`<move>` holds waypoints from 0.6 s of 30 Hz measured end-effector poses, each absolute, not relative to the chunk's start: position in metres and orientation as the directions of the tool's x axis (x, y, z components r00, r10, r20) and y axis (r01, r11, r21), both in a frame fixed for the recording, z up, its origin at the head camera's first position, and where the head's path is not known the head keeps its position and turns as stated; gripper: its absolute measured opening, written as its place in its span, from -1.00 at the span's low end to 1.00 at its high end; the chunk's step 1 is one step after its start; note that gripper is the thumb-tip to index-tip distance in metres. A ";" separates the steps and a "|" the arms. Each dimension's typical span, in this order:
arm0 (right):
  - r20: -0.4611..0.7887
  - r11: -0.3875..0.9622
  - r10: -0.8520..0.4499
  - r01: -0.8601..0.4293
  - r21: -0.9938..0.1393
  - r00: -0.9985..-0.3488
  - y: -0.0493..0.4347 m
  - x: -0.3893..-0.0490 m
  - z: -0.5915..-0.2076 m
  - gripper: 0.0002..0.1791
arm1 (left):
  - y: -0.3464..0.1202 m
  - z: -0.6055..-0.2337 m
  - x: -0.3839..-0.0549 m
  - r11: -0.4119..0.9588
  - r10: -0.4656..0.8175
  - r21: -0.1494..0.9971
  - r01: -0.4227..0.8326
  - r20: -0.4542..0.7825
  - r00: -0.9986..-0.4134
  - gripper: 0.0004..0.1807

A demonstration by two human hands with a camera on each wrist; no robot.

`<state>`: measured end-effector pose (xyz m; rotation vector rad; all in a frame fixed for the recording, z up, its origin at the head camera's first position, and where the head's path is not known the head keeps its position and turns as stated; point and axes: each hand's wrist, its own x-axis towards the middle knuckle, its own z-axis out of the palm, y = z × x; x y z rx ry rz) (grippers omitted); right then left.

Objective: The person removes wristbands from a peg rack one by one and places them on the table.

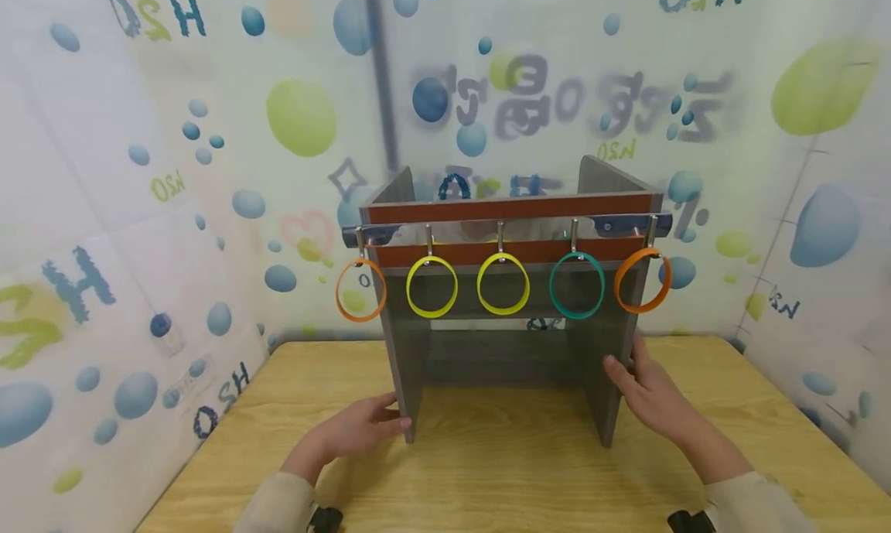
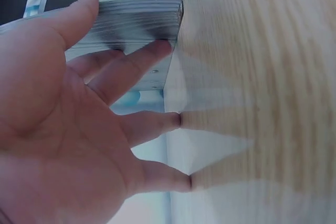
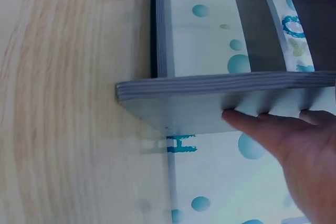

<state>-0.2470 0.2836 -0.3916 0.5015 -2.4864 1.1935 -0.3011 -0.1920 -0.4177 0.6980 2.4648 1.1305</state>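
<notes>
Gray rack (image 1: 497,359): upright on the tabletop (image 1: 501,471), in the middle of the head view, between the two hands. Two side panels, boards across, red-brown front board (image 1: 473,210) near the top.
Left hand (image 1: 358,427): grasping the rack's left side panel low down, near its foot. Thumb over the front edge, index and middle fingers against the panel; left wrist view shows the fingers spread, ring and little fingertips touching the tabletop.
Right hand (image 1: 654,390): grasping the right side panel, higher up than the left. Thumb at the front edge, fingers fairly straight along the outer face, clear of the tabletop.
Rail (image 1: 536,229): runs across the front board, dark blue ends jutting past both side panels.
Hooks (image 1: 500,243): five, metal, spaced along the rail.
Rings, left to right: orange ring (image 1: 360,319), yellow ring (image 1: 431,315), second yellow ring (image 1: 503,312), teal ring (image 1: 576,315), second orange ring (image 1: 636,310). One per hook, apart from each other.
Sleeves (image 1: 278,502): pale, both forearms; dark wrist devices (image 1: 326,519) partly in frame at the bottom edge.
Backdrop (image 1: 209,285): white sheeting, blue and green dots, H2O lettering, some mirrored.
</notes>
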 end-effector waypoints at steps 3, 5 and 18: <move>0.446 0.571 -0.138 -0.439 -0.694 -0.884 0.284 -0.246 -0.391 -0.03 | -0.192 -0.415 -0.301 0.571 0.560 0.768 0.289 -0.107 -0.822 -0.25; 0.445 0.557 -0.131 -0.437 -0.706 -0.886 0.285 -0.246 -0.391 0.02 | -0.192 -0.413 -0.301 0.578 0.557 0.765 0.285 -0.113 -0.823 -0.26; 0.500 0.564 -0.132 -0.479 -0.672 -0.856 0.285 -0.246 -0.394 0.26 | -0.192 -0.417 -0.300 0.587 0.544 0.764 0.267 -0.127 -0.830 -0.23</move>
